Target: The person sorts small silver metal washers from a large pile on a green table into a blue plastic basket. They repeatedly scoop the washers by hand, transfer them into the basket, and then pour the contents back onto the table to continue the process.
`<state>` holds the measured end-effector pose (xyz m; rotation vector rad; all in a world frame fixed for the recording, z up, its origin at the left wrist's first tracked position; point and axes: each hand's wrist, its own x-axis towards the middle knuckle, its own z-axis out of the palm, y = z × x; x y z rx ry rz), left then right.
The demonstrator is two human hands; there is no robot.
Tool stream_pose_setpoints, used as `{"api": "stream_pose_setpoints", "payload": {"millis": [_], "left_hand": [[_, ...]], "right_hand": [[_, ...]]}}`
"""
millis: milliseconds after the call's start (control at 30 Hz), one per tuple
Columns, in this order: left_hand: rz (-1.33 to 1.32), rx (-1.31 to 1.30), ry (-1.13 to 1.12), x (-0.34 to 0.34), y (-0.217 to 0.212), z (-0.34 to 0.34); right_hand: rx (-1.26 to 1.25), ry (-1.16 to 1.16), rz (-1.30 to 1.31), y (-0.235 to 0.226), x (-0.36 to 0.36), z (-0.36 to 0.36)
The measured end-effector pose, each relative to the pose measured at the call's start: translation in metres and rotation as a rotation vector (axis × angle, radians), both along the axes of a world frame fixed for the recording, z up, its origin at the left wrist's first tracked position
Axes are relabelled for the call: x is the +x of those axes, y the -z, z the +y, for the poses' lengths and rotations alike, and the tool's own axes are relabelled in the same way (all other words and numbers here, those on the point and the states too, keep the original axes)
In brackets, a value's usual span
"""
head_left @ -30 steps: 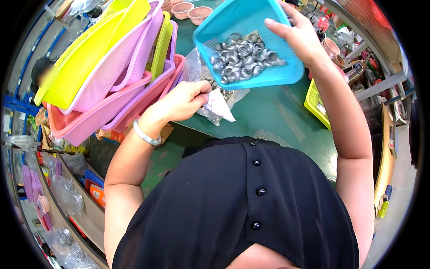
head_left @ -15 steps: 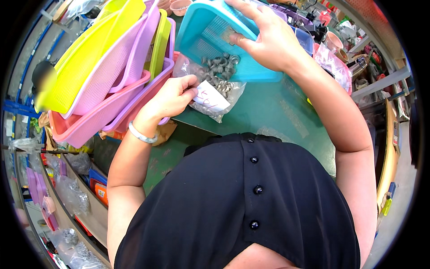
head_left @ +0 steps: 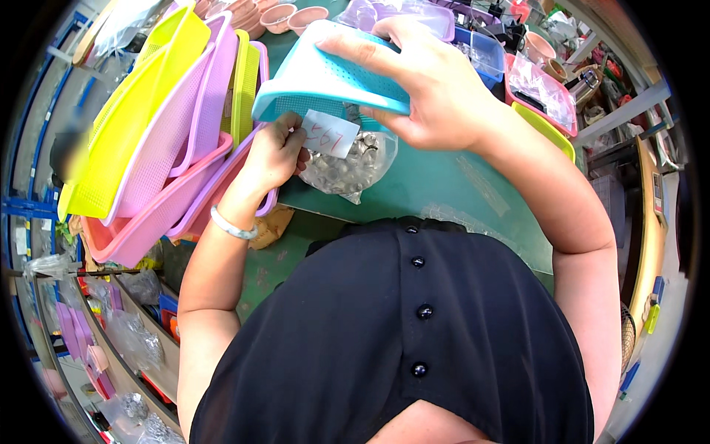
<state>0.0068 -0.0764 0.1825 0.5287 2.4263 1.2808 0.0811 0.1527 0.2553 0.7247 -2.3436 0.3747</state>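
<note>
My right hand (head_left: 444, 92) grips a light-blue perforated plastic basket (head_left: 336, 85), tipped steeply with its mouth down over a clear plastic bag (head_left: 376, 169). Small grey metal ring-like pieces (head_left: 344, 174) fill the bag, which rests on the green table. My left hand (head_left: 275, 154) is closed at the bag's mouth, pinching its edge together with a white paper slip (head_left: 330, 135) that has red handwriting. The basket's near rim lies just above the fingers of that hand. Most of the basket's inside is hidden from here.
Stacked yellow, purple and pink baskets (head_left: 159, 122) lean to my left. Terracotta-coloured pots (head_left: 307, 18) stand at the back. A blue bin (head_left: 481, 55) and a pink tray (head_left: 543, 96) with plastic bags sit at the right. Shelves with bagged parts line the left side.
My right hand has tipped the basket further over. The metal pieces seen in it have slid into the bag, which looks fuller. The left hand and slip have shifted slightly left and up.
</note>
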Motion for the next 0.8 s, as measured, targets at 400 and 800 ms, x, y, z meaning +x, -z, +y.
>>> {"api": "stream_pose_setpoints", "payload": {"millis": [400, 800], "left_hand": [[0.031, -0.033, 0.007, -0.003, -0.002, 0.006], [0.571, -0.381, -0.039, -0.054, 0.017, 0.018]], "right_hand": [[-0.128, 0.021, 0.057, -0.026, 0.009, 0.034], [-1.568, 0.650, -0.459, 0.184, 0.099, 0.134]]}}
